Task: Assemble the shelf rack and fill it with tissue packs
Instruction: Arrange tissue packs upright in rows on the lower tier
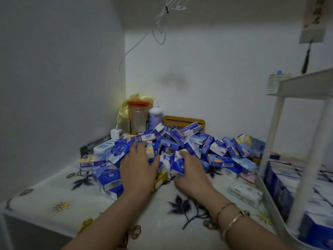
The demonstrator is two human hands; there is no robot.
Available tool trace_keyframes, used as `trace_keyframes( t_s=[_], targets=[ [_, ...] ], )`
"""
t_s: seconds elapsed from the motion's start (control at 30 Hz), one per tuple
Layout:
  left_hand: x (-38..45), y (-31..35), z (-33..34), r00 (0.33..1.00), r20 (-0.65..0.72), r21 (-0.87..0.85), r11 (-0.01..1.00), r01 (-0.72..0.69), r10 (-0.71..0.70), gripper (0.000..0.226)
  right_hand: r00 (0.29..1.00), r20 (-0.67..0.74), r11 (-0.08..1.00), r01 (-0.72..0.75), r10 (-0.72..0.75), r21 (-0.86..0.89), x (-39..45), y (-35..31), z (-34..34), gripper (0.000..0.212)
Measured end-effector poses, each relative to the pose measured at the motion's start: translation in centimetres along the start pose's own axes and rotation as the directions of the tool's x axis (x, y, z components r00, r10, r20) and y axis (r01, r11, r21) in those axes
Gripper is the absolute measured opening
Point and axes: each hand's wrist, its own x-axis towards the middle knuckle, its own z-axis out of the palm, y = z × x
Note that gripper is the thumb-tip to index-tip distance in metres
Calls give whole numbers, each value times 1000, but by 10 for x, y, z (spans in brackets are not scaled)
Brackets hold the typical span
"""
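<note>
blue-white tissue packs [180, 143], white rack [273, 127], floral cloth [162, 210]

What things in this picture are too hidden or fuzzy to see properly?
- Shelf rack: the head view's right edge cuts it off, and it is motion-blurred.
- Packs under the tissue pack pile: the top packs cover them.
- Fingertips of the left hand and right hand: they disappear among the packs.
- Bottle label: too small to read.
</note>
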Motion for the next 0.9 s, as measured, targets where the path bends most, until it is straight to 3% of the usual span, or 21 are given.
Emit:
trace_keyframes(
  t_s=[0.1, 0.2, 0.23, 0.3, 0.33, 0.37, 0.43, 0.5, 0.63, 0.8, 0.9],
  targets=[
    [-4, -1, 5, 995, -74, -202, 976, -81, 68, 46, 999, -43, 1000, -2, 2, 11, 3, 6, 2, 73],
    [-12, 12, 2, 973, -127, -437, 869, -231, 194, 43, 993, -37, 917, -87, 110, 389, 3, 4, -12, 54],
    [-16, 18, 2, 959, -133, -476, 833, -282, 248, 42, 985, 5, 801, -145, 175, 581, 3, 1, -18, 41],
    [-22, 29, 3, 946, -88, -548, 778, -307, 312, 45, 954, 157, 403, -253, 257, 879, 3, -4, -27, 13],
    [-24, 33, 4, 945, -50, -572, 766, -294, 325, 48, 943, 221, 220, -278, 250, 935, 1, -5, -31, 8],
    [-26, 35, 5, 945, -17, -598, 754, -271, 326, 52, 935, 264, 124, -299, 236, 946, 0, -4, -34, 10],
    [-28, 35, 5, 948, 40, -671, 712, -208, 315, 57, 920, 318, 144, -356, 231, 923, -3, -2, -38, 16],
    [-30, 32, 2, 940, 99, -723, 672, -157, 326, 63, 906, 325, 280, -397, 271, 874, -4, 0, -40, 22],
    [-34, 27, 2, 905, 163, -678, 711, -187, 393, 68, 900, 300, 432, -419, 316, 799, -3, 2, -43, 20],
    [-32, 23, 8, 894, 158, -594, 764, -252, 419, 64, 930, 292, 345, -356, 226, 869, -8, -2, -46, 16],
    [-27, 24, 9, 920, 88, -587, 766, -262, 382, 63, 938, 231, 253, -296, 257, 921, -3, -3, -50, 17]
  ],
)
